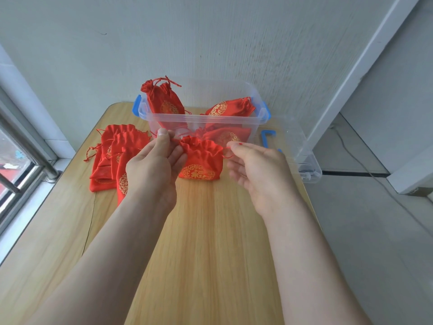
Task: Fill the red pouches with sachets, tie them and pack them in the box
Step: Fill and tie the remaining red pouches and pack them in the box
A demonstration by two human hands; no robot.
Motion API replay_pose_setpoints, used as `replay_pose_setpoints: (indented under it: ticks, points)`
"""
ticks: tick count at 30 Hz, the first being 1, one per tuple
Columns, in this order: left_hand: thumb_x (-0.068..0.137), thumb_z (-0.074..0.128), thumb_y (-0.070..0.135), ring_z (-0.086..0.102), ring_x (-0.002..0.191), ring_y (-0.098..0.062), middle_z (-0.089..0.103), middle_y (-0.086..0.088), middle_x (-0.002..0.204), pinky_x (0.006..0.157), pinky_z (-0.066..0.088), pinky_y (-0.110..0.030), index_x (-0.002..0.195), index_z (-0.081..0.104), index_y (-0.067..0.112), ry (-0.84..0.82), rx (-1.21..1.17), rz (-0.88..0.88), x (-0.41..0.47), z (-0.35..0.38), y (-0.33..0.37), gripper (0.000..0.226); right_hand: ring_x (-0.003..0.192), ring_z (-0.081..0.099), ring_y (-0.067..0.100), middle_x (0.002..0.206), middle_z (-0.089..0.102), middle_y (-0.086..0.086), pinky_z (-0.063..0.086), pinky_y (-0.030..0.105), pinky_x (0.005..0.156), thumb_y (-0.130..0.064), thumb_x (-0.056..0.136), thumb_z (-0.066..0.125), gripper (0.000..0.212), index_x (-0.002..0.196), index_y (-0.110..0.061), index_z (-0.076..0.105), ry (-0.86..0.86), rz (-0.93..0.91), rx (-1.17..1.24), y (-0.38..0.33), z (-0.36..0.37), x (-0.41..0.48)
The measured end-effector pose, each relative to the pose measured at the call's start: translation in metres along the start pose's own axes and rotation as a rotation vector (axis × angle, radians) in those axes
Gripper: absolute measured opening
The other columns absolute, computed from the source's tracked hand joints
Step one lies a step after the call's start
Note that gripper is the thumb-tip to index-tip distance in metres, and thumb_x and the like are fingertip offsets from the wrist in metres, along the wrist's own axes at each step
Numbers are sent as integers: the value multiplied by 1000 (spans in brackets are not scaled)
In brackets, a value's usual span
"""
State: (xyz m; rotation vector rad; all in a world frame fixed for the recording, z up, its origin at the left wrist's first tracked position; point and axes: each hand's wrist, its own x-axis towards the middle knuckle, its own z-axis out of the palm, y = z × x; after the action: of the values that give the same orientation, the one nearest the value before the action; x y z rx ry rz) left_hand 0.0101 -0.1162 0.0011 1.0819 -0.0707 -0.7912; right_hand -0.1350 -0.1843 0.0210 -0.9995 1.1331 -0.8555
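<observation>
Both forearms reach forward over the wooden table (pixel 210 242). The left hand (pixel 154 165) pinches one end of the drawstring (pixel 175 140) between thumb and forefinger; the right hand (pixel 257 167) appears to pinch the other end in the same way, its remaining fingers loosely curled. Between them hangs the red pouch (pixel 201 160), held just above the table and directly in front of the clear box (pixel 203 118). Its mouth is gathered into puckers but not fully drawn shut, and a gold emblem shows on the lower face. Contents are hidden, though the body looks slightly plump. Judged step: closing and tying — filling seems done for this one. The next move calls for an even outward pull on both cords, then a knot, then a lift over the near rim. The box already holds at least three tied pouches (pixel 164 102), one leaning upright at the left. Flat pouches (pixel 117 151) wait in a pile to the left — the task looks roughly midway.
</observation>
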Motion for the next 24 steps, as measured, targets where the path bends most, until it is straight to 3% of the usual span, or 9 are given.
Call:
replay_pose_setpoints:
  ticks: [5, 9, 14, 17, 21, 24]
  points:
    - [99, 75, 34, 78, 82, -8, 80, 0, 92, 81, 65, -27, 107, 79, 14, -4, -53, -58, 2, 1, 0, 22, 99, 74, 15, 99, 82, 0, 54, 30, 80, -26, 96, 78, 18, 113, -20, 78, 45, 256, 495, 2, 11, -5]
    - [102, 70, 36, 80, 94, -12, 82, -3, 104, 81, 65, -28, 98, 78, 16, -5, -55, -112, 4, 1, -1, 21, 107, 75, 17, 110, 80, 2, 55, 33, 97, -29, 101, 74, 20, 118, -19, 76, 135, 254, 735, 2, 13, -6]
    - [108, 61, 34, 81, 92, -15, 82, -2, 97, 76, 65, -29, 100, 71, 13, 18, -87, -143, 4, 3, -1, 24, 114, 73, 23, 114, 76, 4, 52, 43, 112, -31, 109, 61, 27, 125, -11, 69, 167, 203, 859, 5, 13, -5]
    - [112, 52, 31, 82, 87, -19, 83, -5, 92, 74, 67, -33, 101, 62, 12, 54, -125, -155, 2, 5, 1, 24, 100, 79, 23, 104, 77, 5, 58, 45, 104, -25, 113, 54, 25, 130, -8, 63, 159, 191, 891, 5, 15, -7]
    - [115, 45, 29, 81, 81, -18, 73, 2, 68, 72, 66, -35, 96, 57, 14, 66, -158, -176, -2, 8, 3, 27, 62, 76, 13, 73, 72, 0, 67, 35, 73, -16, 107, 65, 10, 101, -9, 68, 152, 243, 815, 6, 19, -7]
    - [114, 47, 32, 62, 48, -10, 49, 5, 52, 67, 65, -33, 85, 56, 13, 91, -165, -201, 3, 9, 0, 36, 49, 66, 9, 64, 65, 1, 66, 30, 59, -16, 107, 64, 17, 91, -9, 66, 170, 304, 739, 11, 20, -5]
